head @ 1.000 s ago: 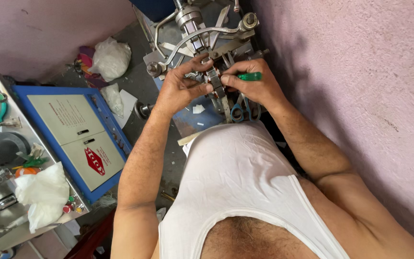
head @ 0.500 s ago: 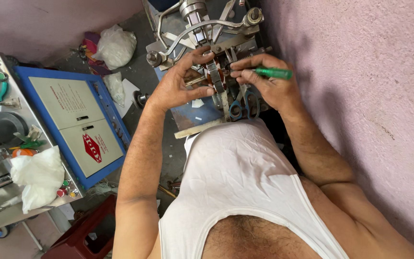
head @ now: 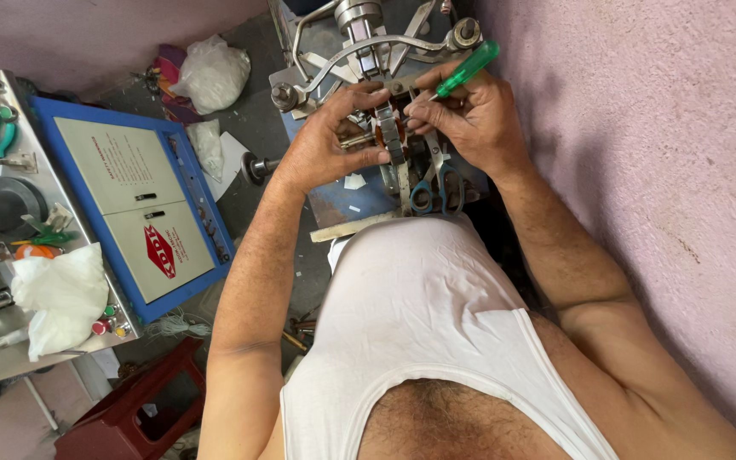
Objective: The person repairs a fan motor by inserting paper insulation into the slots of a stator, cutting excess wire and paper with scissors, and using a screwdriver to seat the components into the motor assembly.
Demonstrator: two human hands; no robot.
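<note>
Nearest the camera: white undershirt point(head: 436, 341), both forearms reaching forward to the bench.

Left hand point(head: 321, 145) is curled around the left side of a small metal part with copper-coloured windings point(head: 388, 128), fingers pressed on it and steadying it. Right hand point(head: 470, 119) pinches a green-handled screwdriver point(head: 465, 70), handle sticking up and right, tip angled down into the part; the tip itself is hidden behind the fingers.

The part sits clamped in, or resting on, a metal fixture point(head: 368, 47) with curved steel arms and a vertical spindle; I can't tell which. Just below the hands, blue-handled scissors point(head: 432, 192) lie on the blue bench point(head: 342, 200).

Progress, judging from this frame only: the part is mounted and the windings appear to be in place, tool engaged, so mid-adjustment rather than start or finish. Nothing is released, and both hands are fully committed. What remains inside the part isn't visible.

Farther left: blue-framed control cabinet point(head: 142, 213) with grey panels, white cloth point(head: 61, 294) on a machine top, red stool point(head: 129, 409) on the floor. Beyond that, a white plastic bag point(head: 210, 72). Pink wall point(head: 658, 170) runs along the right.
</note>
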